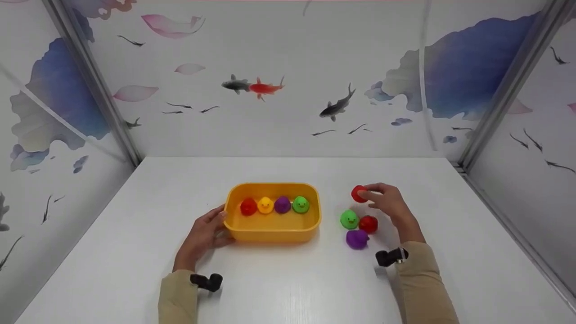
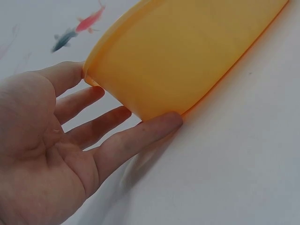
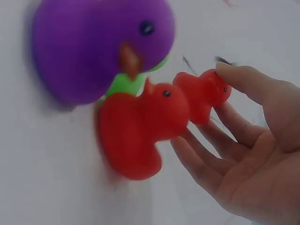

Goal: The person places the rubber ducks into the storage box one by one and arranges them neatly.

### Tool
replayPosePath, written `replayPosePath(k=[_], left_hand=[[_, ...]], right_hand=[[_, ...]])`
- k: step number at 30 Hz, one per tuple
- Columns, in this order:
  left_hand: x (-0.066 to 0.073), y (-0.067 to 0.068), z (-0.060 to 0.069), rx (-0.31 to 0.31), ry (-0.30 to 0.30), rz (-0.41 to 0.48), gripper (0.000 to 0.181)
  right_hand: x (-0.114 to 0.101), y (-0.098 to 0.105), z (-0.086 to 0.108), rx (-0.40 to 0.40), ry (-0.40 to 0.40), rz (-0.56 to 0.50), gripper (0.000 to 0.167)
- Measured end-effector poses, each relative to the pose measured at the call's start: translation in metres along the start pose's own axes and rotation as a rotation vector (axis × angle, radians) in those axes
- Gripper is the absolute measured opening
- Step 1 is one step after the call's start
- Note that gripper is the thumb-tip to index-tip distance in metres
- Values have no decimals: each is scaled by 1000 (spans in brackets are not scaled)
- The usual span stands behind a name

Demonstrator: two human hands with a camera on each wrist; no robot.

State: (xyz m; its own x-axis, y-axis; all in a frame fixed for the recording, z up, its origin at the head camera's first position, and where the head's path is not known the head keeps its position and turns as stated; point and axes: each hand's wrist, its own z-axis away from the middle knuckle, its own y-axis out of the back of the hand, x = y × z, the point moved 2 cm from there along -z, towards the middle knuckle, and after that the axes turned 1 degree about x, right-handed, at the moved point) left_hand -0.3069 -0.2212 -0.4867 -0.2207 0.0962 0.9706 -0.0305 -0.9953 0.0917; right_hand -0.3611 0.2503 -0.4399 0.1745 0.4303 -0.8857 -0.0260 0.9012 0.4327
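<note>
A yellow basket holds a row of toy ducks: red, yellow, purple and green. My left hand touches the basket's left end with extended fingers, thumb at the rim. To the right of the basket, my right hand pinches a red duck between thumb and fingers. Just in front of it on the table are a green duck, another red duck and a purple duck.
The white table is bounded by a printed back wall and side walls with metal corner posts. Black wrist cameras sit at both sleeve cuffs, the right one close to the purple duck.
</note>
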Motion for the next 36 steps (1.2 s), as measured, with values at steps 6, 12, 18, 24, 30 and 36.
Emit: replayPosePath(k=[6, 12, 18, 24, 30, 36], left_hand=[[1, -1, 1, 15, 3, -5, 51], [3, -2, 1, 16, 6, -1, 54], [4, -3, -1, 0, 2, -3, 53], [4, -3, 0, 9, -3, -21, 53], [3, -2, 0, 2, -15, -21, 51], [3, -2, 1, -1, -10, -8, 49]], right_hand=[[-21, -4, 8, 6, 63, -108, 59], [-31, -15, 7, -9, 74, -126, 57], [-39, -26, 5, 0, 24, -96, 55], [-50, -36, 8, -42, 38, -61, 51], [-67, -49, 20, -80, 73, -32, 51], [-81, -66, 28, -108, 111, -17, 49]])
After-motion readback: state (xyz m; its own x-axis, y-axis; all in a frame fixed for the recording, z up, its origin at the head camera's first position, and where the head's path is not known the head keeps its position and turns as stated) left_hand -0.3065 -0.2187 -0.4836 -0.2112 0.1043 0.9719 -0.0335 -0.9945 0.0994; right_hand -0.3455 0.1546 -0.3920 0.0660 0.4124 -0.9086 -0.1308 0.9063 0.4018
